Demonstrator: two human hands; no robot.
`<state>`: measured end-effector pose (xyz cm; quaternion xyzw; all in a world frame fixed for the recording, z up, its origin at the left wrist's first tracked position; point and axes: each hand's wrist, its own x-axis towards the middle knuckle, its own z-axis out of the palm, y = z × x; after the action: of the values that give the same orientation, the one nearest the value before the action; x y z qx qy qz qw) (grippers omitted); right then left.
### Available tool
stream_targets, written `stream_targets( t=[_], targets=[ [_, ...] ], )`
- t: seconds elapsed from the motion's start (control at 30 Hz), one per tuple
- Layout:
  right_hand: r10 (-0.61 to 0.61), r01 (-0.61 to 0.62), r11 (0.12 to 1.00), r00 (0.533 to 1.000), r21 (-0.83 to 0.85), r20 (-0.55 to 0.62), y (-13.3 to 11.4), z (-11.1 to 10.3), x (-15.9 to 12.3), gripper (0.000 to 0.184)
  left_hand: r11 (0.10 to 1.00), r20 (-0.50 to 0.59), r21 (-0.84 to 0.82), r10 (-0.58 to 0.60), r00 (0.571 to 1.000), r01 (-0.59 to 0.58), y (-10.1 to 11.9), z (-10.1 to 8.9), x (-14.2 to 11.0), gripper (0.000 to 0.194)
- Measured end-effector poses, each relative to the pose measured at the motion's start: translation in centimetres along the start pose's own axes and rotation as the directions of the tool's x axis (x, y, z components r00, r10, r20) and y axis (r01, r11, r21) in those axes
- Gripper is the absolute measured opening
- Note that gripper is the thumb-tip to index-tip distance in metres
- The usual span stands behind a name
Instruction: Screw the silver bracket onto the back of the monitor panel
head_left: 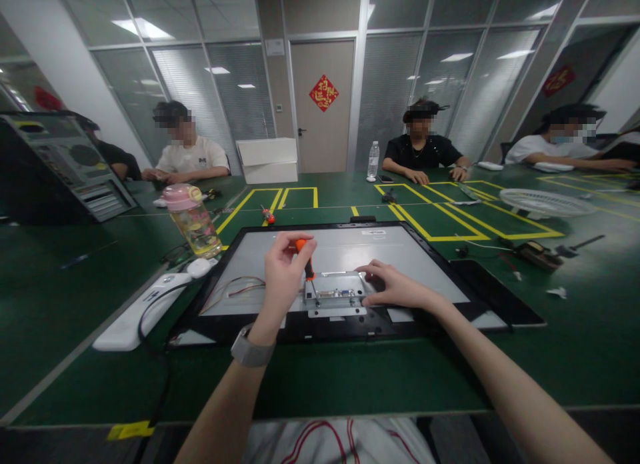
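A flat monitor panel (pixel 240 257) lies back side up on the green table, its silver back framed in black. Near its front edge sits a metal bracket (pixel 325 311) with a row of connector ports. My left hand (pixel 286 267) grips an orange and black screwdriver (pixel 309 267) by its handle; the shaft points down at the bracket's left front part. Thumb and fingers of my right hand (pixel 395 284) hold the bracket's right end. Thin wires (pixel 245 279) lie on the panel left of the bracket.
To the left are a white power strip (pixel 145 314), a pink-lidded bottle (pixel 193 221) and a computer case (pixel 60 171). A black slab (pixel 495 294) and a brown tool (pixel 537 254) lie right. Across the table sit several people (pixel 423 144).
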<state>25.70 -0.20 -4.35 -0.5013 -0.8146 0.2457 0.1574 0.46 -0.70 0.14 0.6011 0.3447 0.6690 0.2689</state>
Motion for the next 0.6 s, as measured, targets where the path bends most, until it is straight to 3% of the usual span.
stream_targets(
  t=[0.23,0.4,0.6],
  targets=[
    [0.002,-0.002,1.0,1.0,0.002,0.004,0.06,0.03,-0.05,0.066,0.973,0.117,-0.208,-0.08,0.99,0.103,-0.17,0.13,-0.14,0.023],
    [-0.009,0.009,1.0,1.0,0.004,0.002,0.11,0.06,-0.08,0.066,0.997,0.067,-0.076,-0.005,0.998,0.01,0.12,0.15,-0.23,0.015],
    [-0.021,0.021,1.0,1.0,0.01,0.0,0.21,0.05,-0.06,0.066,0.973,0.096,-0.199,-0.101,0.99,0.119,-0.39,0.19,-0.1,0.026]
  ],
)
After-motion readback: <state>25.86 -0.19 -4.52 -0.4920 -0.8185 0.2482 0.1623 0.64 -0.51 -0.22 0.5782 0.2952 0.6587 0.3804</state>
